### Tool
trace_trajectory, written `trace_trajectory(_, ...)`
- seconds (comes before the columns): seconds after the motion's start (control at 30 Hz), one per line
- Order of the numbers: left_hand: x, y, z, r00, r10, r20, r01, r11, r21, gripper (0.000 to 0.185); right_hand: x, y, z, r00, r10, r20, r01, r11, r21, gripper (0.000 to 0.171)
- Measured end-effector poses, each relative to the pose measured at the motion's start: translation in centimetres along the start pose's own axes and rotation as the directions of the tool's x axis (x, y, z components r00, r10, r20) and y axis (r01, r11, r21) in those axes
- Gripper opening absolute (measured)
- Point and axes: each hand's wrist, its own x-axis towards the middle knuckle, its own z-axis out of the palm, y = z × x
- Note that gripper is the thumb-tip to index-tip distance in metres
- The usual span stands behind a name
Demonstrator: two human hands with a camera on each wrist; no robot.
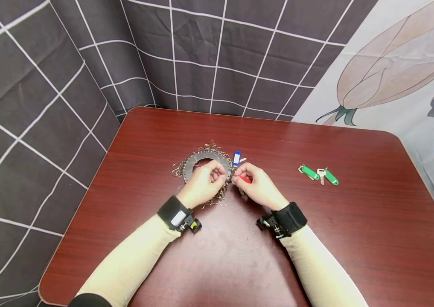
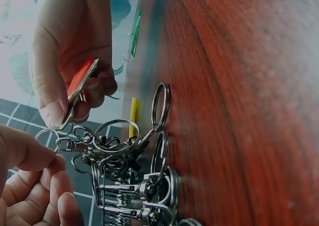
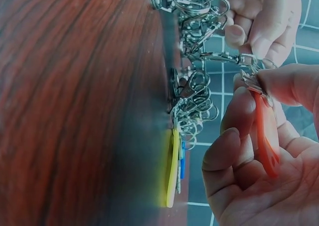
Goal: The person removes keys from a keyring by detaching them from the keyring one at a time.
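Note:
A flat metal ring disc (image 1: 197,162) hung all round with key rings and snap clips (image 2: 124,151) lies on the red-brown table (image 1: 316,238). My left hand (image 1: 221,171) rests over the disc's right side and pinches one small key ring (image 2: 47,134) at the end of a clip. My right hand (image 1: 239,175) is just to its right and pinches a red key tag (image 1: 246,179) with a metal key against it (image 2: 82,81). In the right wrist view the red key tag (image 3: 264,141) meets the clip (image 3: 224,56) beside my left hand's fingers (image 3: 264,22).
A blue key tag (image 1: 236,158) and a yellow one (image 3: 173,171) hang at the disc's far right edge. Two green key tags with a silver key (image 1: 318,174) lie on the table to the right. A checked cloth (image 1: 209,55) hangs behind.

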Motion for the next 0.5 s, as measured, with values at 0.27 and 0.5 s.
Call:
trace_trajectory(0.27,0.05,-0.26,0.20,1.000,0.004,-0.016,-0.004,1.000,-0.015,0.010,0.15,0.49,0.25,1.000,0.010,-0.023,-0.010,1.000,-0.001,0.014)
trace_trajectory(0.5,0.38,-0.22,0.37,0.999,0.005,-0.035,-0.006,1.000,-0.027,0.011,0.30,0.45,0.22,0.999,0.013,-0.040,-0.012,1.000,0.028,0.016)
